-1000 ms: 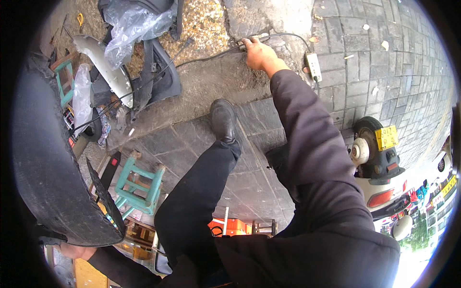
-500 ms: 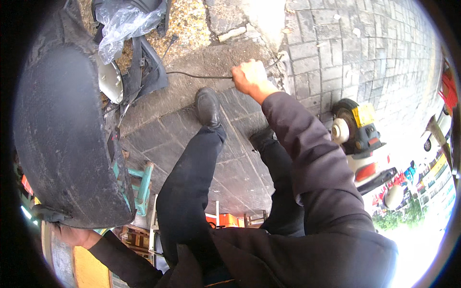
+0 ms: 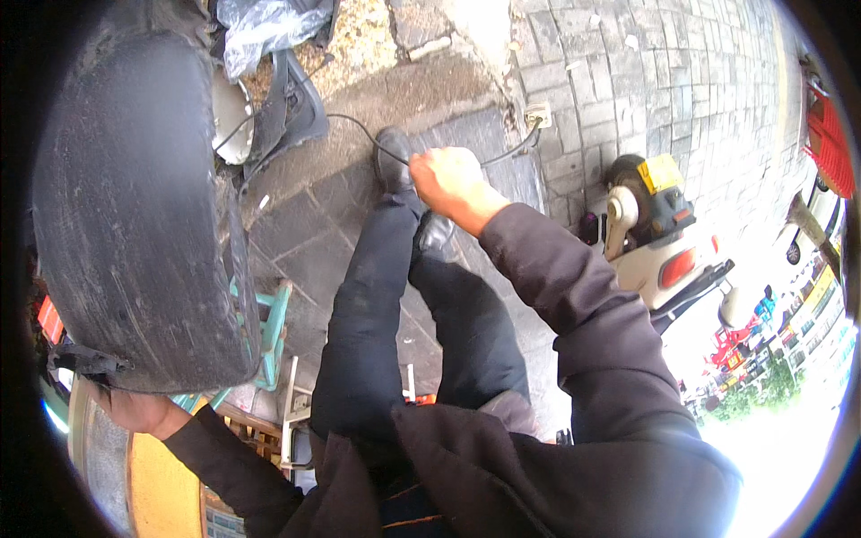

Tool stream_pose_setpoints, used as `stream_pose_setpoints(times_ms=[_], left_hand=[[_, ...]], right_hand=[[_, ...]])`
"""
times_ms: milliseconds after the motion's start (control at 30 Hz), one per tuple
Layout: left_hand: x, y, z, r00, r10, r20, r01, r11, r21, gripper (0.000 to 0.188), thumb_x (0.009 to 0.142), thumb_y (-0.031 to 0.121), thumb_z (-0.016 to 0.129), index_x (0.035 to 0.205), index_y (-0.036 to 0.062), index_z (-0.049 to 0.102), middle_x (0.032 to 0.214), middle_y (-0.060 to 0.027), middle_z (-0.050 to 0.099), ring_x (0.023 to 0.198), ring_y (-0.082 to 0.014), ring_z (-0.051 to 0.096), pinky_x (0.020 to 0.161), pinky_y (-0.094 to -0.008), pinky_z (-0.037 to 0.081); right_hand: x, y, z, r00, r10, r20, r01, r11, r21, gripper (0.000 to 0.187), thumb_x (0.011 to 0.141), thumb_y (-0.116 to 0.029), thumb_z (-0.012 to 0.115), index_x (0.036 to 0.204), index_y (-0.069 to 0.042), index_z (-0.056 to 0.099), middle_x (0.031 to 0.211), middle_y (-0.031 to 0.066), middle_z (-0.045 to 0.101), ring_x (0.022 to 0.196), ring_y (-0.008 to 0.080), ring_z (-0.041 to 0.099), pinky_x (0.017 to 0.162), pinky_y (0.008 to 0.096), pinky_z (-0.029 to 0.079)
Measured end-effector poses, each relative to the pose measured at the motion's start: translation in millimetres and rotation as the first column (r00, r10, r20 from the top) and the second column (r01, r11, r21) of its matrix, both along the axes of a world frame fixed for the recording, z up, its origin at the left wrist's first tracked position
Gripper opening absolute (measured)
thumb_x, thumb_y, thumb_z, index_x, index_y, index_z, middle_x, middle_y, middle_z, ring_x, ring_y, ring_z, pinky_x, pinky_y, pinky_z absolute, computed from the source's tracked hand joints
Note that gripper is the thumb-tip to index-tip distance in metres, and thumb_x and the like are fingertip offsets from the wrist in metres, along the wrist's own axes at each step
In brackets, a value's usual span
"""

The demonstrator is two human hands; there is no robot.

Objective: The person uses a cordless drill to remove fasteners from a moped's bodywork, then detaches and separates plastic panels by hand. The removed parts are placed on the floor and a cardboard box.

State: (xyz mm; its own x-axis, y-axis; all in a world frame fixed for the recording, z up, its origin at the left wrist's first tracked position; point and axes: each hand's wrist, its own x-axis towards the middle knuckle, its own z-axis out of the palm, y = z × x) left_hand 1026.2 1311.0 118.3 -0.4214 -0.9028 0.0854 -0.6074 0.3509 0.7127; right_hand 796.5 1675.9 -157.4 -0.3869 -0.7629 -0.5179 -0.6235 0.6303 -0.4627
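A black cable (image 3: 365, 128) runs through my right hand (image 3: 448, 182), whose fingers are closed round it above my shoes. To the right, the cable ends at a pale socket-like block (image 3: 538, 115) on the edge of the paving; its other side trails left to dark plastic panels (image 3: 291, 112). On the left stands a large, dark, scuffed piece with a long rounded surface (image 3: 134, 206); it looks like a padded seat, but I cannot be sure. My left hand (image 3: 139, 412) grips its near end, with the fingertips hidden behind it.
Clear plastic wrapping (image 3: 269, 31) lies on the panels at the top. A turquoise stool (image 3: 273, 336) stands beside the large dark piece. At the right is a parked white scooter (image 3: 664, 264). Red plastic crates or chairs (image 3: 830, 143) show at the far right edge.
My right hand has moved left and nearer, drawing the cable along. The pale block at the cable's end now shows plainly. My right foot has stepped left, close to the other.
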Motion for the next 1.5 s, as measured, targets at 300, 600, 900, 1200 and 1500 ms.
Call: stream_pose_setpoints(times_ms=[300,600,900,1200,1500], left_hand=[[39,0,36,0.770,0.202,-0.605,0.283,0.741,0.609,0.048,0.105,0.022,0.032,0.147,-0.0009,0.030,0.158,-0.0131,0.020,0.145,-0.0244,0.020,0.120,-0.0389,0.011],[52,-102,18,0.619,0.290,-0.730,0.769,-0.035,0.638,0.052,0.103,0.024,0.040,0.149,0.0026,0.028,0.159,-0.0129,0.019,0.145,-0.0270,0.018,0.120,-0.0419,0.010],[-6,-53,21,0.904,0.020,-0.428,0.229,0.822,0.522,0.057,0.101,0.022,0.042,0.149,-0.0008,0.024,0.159,-0.0152,0.015,0.145,-0.0303,0.017,0.119,-0.0501,0.006],[-39,13,84,0.786,-0.249,-0.566,0.571,0.642,0.512,0.060,0.099,0.020,0.044,0.149,-0.0040,0.020,0.157,-0.0197,0.019,0.143,-0.0363,0.020,0.118,-0.0519,0.011],[-63,75,180,0.476,-0.377,-0.794,0.837,-0.082,0.541,0.059,0.100,0.028,0.046,0.147,-0.0029,0.028,0.155,-0.0196,0.025,0.140,-0.0372,0.026,0.116,-0.0551,0.015]], right_hand=[[130,-65,53,0.950,0.008,0.312,-0.061,0.985,0.162,0.021,0.083,-0.013,0.057,0.094,-0.007,0.074,0.098,0.0153,0.071,0.093,0.0300,0.070,0.078,0.0392,0.056],[175,-97,-40,0.986,-0.163,0.042,0.162,0.986,0.035,0.019,0.085,-0.016,0.052,0.092,-0.011,0.069,0.090,0.0124,0.071,0.088,0.0299,0.068,0.085,0.0501,0.045],[242,-89,-48,0.660,-0.748,0.063,0.750,0.655,-0.087,0.029,0.080,-0.016,0.063,0.106,-0.005,0.062,0.094,0.0180,0.066,0.091,0.0375,0.064,0.080,0.0458,0.050],[362,39,12,0.169,-0.963,0.210,0.972,0.198,0.127,0.041,0.078,-0.022,0.071,0.111,0.000,0.062,0.098,0.0221,0.069,0.096,0.0354,0.067,0.085,0.0408,0.052],[342,20,120,0.155,-0.874,0.460,0.985,0.099,-0.143,0.053,0.076,-0.029,0.073,0.119,-0.001,0.059,0.107,0.0235,0.066,0.102,0.0376,0.064,0.089,0.0423,0.051]])
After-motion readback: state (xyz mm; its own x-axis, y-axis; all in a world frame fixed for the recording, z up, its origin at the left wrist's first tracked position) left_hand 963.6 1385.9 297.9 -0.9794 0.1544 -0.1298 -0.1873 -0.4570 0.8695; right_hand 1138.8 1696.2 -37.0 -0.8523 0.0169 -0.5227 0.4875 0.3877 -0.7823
